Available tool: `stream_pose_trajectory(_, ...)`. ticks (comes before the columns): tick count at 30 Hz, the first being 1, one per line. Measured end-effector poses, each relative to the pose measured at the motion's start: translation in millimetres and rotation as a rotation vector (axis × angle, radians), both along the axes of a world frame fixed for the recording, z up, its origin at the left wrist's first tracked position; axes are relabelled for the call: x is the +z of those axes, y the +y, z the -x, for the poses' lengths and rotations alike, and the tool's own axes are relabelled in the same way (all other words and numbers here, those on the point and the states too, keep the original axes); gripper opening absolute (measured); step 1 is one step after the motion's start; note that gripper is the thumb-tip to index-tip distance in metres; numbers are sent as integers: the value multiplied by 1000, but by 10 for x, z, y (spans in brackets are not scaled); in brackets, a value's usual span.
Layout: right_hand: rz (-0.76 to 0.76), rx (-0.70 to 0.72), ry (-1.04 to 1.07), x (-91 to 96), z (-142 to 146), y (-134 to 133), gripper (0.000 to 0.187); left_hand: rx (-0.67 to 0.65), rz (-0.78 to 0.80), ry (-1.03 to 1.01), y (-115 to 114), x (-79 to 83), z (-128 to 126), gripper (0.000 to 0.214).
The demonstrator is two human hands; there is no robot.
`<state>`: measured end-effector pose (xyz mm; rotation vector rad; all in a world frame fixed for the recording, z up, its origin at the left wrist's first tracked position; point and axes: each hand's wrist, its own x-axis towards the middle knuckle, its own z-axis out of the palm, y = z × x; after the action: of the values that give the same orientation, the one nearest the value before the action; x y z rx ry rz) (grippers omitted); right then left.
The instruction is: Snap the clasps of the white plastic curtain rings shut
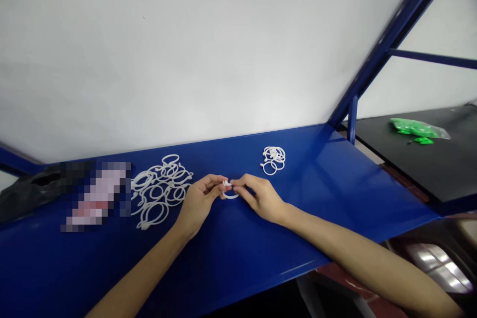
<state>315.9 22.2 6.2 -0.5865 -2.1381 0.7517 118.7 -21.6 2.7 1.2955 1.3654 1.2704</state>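
Observation:
My left hand [199, 202] and my right hand [259, 196] meet over the middle of a blue shelf [328, 189]. Both pinch one white plastic ring [229, 193] between fingertips, holding it just above the shelf surface. To the left of my left hand lies a loose heap of several white rings [160, 189]. Beyond my right hand, farther back, sits a smaller cluster of white rings [274, 160].
A blurred pinkish object [95, 194] and a dark bag [26, 191] lie at the shelf's left end. A blue slanted frame post [387, 39] rises at the right. Beyond it a black surface [421, 169] carries a bag of green parts [415, 128]. A white wall stands behind.

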Motion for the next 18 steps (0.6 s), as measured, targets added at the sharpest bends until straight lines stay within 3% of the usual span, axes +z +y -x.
stream_pose_trajectory(6, -63, 3, -62, -15, -39, -19, 22, 89, -103, 127, -81, -25, -92, 21)
stream_pose_trajectory(15, -437, 16, -328, -5, -152, -32, 33, 44, -218, 251, -126, -136, -126, 19)
stream_pose_trajectory(18, -495, 10, -363, -9, -145, -17, 33, 35, -266, 363, -103, -93, -128, 20)
